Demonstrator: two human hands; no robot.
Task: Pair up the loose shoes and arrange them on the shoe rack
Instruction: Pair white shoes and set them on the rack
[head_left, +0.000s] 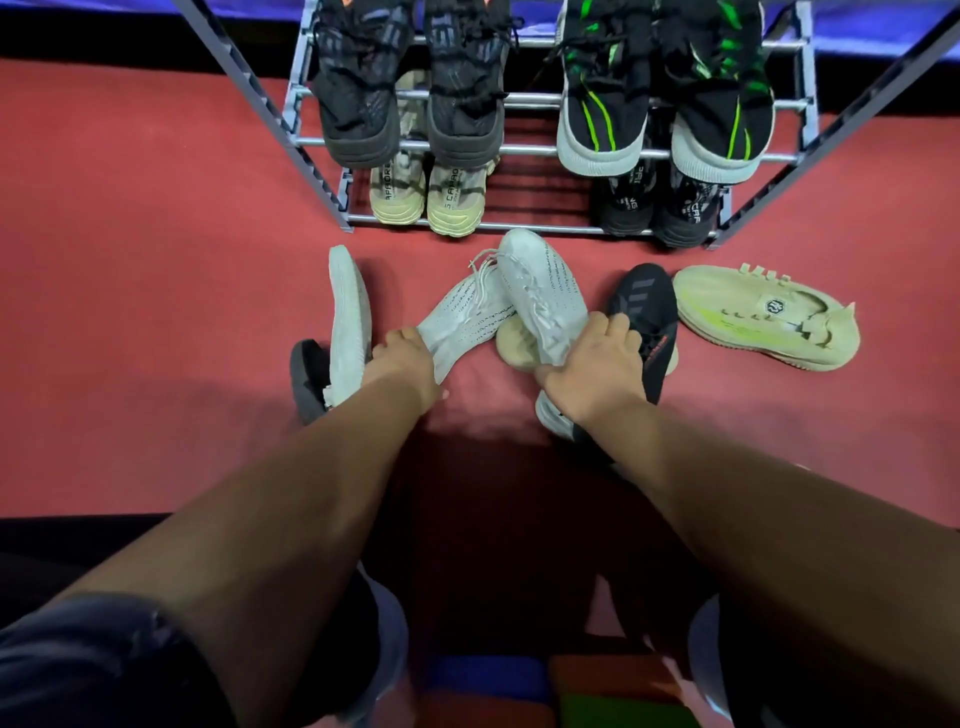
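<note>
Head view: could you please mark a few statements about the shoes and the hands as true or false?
1. The left hand grips a white knit shoe, and the right hand grips a second white shoe. True.
2. The beige striped shoe stands on the rack. False: it lies on the red floor, right of the hands.
3. The rack's lower shelf holds a beige pair and a black pair. True.
4. The black-and-green pair sits at the rack's left. False: it sits at the right.
</note>
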